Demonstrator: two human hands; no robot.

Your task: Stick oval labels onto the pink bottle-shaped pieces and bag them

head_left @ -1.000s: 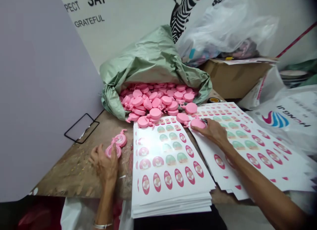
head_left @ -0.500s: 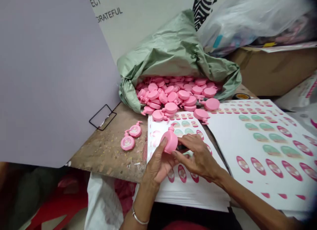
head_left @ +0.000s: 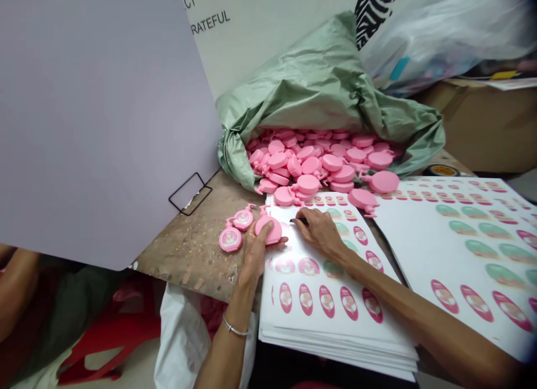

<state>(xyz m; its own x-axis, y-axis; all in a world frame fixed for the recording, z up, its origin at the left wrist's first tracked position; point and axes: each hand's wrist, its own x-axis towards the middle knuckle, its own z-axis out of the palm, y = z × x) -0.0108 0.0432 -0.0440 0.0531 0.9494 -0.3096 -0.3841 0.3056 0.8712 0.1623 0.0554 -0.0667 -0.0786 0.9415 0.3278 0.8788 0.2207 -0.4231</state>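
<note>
My left hand (head_left: 251,252) is closed around a pink toy pump bottle (head_left: 271,231), its plain round face up and its spout pointing away. The bottle is over the left edge of a stack of sticker sheets (head_left: 323,332). My right hand (head_left: 321,229) pinches a small dark pointed tool (head_left: 298,221), its tip at the upper left of the top sheet; its exact kind I cannot make out. That sheet carries oval pink, round pink and green stickers. Beside my left hand, two pink bottles with round stickers, a nearer one (head_left: 230,240) and a farther one (head_left: 243,219), lie on the table.
A green sack (head_left: 310,93) spills many plain pink bottles (head_left: 310,165) behind the sheets. More sticker sheets (head_left: 411,238) lie at right, near a tape roll (head_left: 442,170). A pale panel (head_left: 104,126) stands at left, and another person's arm (head_left: 19,288) shows below it.
My right hand has left the bottle and moved up to the top sheet with the dark tool. My left hand has carried the bottle left, towards the two stickered ones. The view has shifted slightly.
</note>
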